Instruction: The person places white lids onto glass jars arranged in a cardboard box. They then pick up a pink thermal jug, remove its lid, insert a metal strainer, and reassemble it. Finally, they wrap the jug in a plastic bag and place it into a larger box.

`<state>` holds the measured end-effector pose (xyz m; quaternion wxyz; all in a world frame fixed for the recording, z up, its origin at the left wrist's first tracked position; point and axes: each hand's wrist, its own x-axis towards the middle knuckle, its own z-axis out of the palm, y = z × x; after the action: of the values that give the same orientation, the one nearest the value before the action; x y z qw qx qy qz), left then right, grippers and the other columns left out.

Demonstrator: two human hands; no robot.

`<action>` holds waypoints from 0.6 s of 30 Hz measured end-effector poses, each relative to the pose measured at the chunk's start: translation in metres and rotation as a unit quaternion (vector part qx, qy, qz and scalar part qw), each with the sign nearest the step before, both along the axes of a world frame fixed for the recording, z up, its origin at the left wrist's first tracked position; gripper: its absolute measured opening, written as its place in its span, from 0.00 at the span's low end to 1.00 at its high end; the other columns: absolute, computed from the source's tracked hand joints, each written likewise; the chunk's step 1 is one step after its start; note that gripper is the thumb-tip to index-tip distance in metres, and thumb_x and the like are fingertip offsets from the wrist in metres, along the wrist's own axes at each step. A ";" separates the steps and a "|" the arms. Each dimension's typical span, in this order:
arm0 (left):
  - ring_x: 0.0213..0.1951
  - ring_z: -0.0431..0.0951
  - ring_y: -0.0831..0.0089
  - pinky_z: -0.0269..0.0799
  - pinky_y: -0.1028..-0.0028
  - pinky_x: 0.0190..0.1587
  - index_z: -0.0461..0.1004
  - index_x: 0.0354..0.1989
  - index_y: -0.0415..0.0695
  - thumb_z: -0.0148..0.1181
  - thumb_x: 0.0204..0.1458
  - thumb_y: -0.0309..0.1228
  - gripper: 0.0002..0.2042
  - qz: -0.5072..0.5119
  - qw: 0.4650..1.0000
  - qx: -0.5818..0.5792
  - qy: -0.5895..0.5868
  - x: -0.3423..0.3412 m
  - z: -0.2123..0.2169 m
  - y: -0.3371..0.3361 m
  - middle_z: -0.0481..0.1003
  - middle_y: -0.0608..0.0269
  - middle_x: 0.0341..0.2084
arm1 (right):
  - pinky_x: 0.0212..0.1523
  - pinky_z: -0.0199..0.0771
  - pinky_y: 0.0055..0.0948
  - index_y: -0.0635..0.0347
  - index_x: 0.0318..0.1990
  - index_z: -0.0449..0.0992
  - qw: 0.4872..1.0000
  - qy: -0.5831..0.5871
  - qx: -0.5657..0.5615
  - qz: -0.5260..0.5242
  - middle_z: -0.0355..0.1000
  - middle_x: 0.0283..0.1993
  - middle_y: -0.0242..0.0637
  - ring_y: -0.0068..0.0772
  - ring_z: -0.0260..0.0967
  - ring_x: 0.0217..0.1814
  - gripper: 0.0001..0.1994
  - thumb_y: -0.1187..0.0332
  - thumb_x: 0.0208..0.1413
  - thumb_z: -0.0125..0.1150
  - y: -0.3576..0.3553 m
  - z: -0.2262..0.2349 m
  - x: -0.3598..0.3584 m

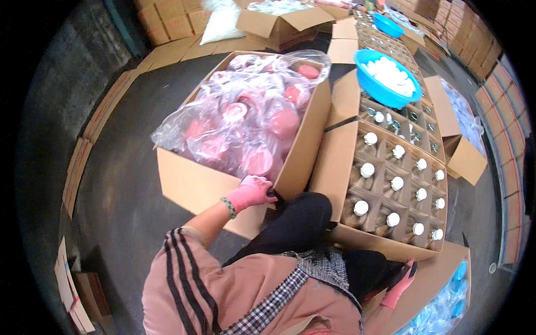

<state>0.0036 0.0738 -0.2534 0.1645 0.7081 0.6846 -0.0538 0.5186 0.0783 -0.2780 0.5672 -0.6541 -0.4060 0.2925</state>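
Head view: L hand [254, 192], pink glove w/ dark palm side, is at the near R corner of an open brown carton [192, 174] – fingers curled at the edge, can't tell whether they grip it or anything else. Carton's on the dark floor [128, 151], full of round pink items [258, 162] under crumpled clear plastic [173, 133], some plastic hanging over the rim.

R hand [401, 286], same glove type, is low on the R, just beside the near wall of a divided carton [382, 244]; fingers partly hidden, can't tell if holding sth.

Divided carton's just R of the pink one, w/ 12 white-capped bottles [393, 219] upright, one per compartment, 3 rows × 4. Beyond it, a 2nd divided carton [435, 135] w/ bottles, mostly uncapped; blue basin [385, 99] of small white pieces [391, 75] sits above its far part.

Lower R, near the R hand – another open carton [427, 279] w/ blue items [459, 271] in clear plastic. White sack [222, 25] stands at the back, near stacked cartons [167, 17].
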 end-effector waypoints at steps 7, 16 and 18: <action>0.34 0.73 0.59 0.67 0.66 0.36 0.72 0.29 0.40 0.48 0.43 0.52 0.23 -0.035 0.998 -0.001 -0.044 -0.006 -0.009 -0.024 0.73 0.53 0.26 | 0.51 0.56 0.29 0.64 0.45 0.66 0.940 -0.231 -0.036 0.248 0.65 0.45 0.42 0.34 0.59 0.51 0.16 0.66 0.50 0.53 0.025 0.042 -0.115; 0.44 0.68 0.61 0.63 0.66 0.45 0.64 0.47 0.43 0.52 0.45 0.37 0.20 0.253 0.865 0.382 -0.205 -0.150 0.042 -0.053 0.69 0.53 0.41 | 0.55 0.51 0.37 0.70 0.47 0.63 0.843 -0.462 -0.150 0.232 0.60 0.50 0.51 0.50 0.53 0.55 0.22 0.61 0.50 0.51 0.009 0.021 -0.077; 0.49 0.64 0.62 0.56 0.66 0.52 0.63 0.48 0.43 0.48 0.48 0.40 0.21 0.410 0.807 0.398 0.148 -0.210 0.042 -0.047 0.65 0.54 0.47 | 0.55 0.51 0.39 0.70 0.46 0.63 0.836 -0.446 -0.187 0.258 0.61 0.49 0.52 0.50 0.53 0.55 0.22 0.59 0.50 0.51 0.010 0.020 -0.089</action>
<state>-0.2063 0.0272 -0.2117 -0.2283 0.3484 0.8886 0.1919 0.4299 0.0884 -0.2577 0.0953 -0.6786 -0.7069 0.1753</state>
